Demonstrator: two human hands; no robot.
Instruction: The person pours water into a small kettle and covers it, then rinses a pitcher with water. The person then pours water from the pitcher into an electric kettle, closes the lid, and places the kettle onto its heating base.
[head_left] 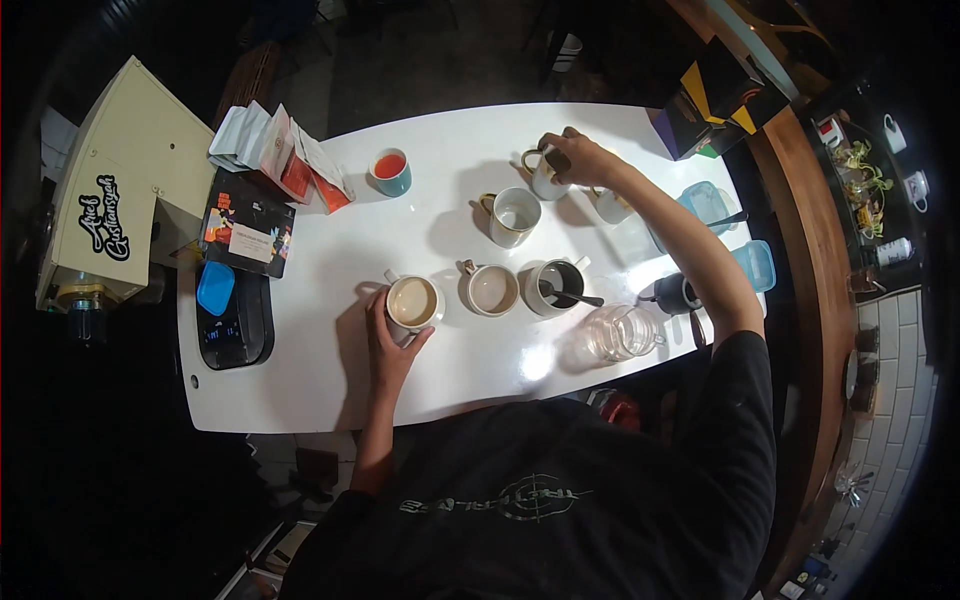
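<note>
My left hand [393,337] is wrapped around a white mug [413,302] holding a light-brown liquid, near the table's front left. At the far side, my right hand [575,158] grips a white mug [545,184] with a gold-toned handle from above; its fingers partly cover the rim. Close by are a pale mug with a gold handle [514,225] and another mug [612,207], partly behind my right forearm. Beside the left mug stands a beige-looking mug [491,291]. To its right, a dark-lined mug [548,298] has a spoon [578,297] in it.
A clear glass jug [625,333] and a dark cup [673,294] stand at the front right, near blue containers [706,204]. At left are a teal cup [391,176] with red inside, coffee-style bags [270,150], a scale [238,335] and a cream machine [120,190].
</note>
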